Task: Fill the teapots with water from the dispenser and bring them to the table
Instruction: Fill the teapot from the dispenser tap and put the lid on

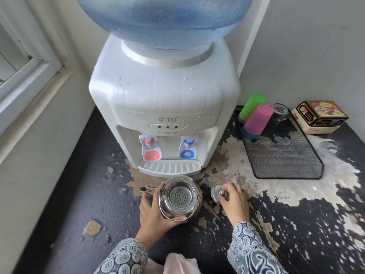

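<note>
The teapot (180, 196) stands uncovered on the worn dark counter (296, 224), directly in front of the dispenser (164, 107) drip tray (169, 168), spout pointing left. The left hand (156, 212) wraps the teapot's left side, fingers curled against the body. The right hand (233, 200), just right of the teapot, pinches the knob of the lid (216, 192) against the counter.

Peeling counter (94, 204): dispenser (164, 107), tray (284, 153), box (320, 117)

Teapot (180, 196) stands before dispenser (165, 107), lid (216, 192) right.
</note>
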A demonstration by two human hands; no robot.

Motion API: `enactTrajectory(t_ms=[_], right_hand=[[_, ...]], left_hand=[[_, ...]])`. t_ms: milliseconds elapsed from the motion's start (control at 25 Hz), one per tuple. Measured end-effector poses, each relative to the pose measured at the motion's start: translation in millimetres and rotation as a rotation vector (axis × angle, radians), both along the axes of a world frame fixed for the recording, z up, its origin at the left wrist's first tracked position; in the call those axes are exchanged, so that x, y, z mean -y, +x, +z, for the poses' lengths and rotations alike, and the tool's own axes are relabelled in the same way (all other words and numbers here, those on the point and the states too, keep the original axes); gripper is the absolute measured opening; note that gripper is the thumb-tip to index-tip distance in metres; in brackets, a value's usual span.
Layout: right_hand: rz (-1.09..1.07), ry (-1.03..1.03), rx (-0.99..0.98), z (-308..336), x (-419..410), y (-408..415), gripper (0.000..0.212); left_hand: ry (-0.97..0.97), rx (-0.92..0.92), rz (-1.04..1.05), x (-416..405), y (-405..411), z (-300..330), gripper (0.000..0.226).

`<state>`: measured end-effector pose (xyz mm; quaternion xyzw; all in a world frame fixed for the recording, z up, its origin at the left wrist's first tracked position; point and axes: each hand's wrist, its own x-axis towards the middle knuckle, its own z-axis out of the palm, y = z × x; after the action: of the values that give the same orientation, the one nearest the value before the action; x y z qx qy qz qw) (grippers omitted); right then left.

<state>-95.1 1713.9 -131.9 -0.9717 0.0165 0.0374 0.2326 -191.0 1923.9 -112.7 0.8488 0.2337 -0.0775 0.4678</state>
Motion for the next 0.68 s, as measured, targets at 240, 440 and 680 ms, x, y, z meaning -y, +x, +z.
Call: enactTrajectory(t_ms=[240,440,680], right_hand=[[0.015,0.423,0.131,41.1,-18.6,2.8,0.015],[0.306,0.481,0.235,78.2,-60.5,-19.4,0.028],[0.516,0.272,0.133,59.1,-73.1,-32.6,0.028]], left_hand=[[0.036,-0.021,-0.021,-0.6,0.3,-2.5,0.116],[0.068,-0.021,-0.02,-0.3,-1.5,-2.2,0.124],[0.093,0.002,0.002,0.8,-2.0,-0.3,0.119]])
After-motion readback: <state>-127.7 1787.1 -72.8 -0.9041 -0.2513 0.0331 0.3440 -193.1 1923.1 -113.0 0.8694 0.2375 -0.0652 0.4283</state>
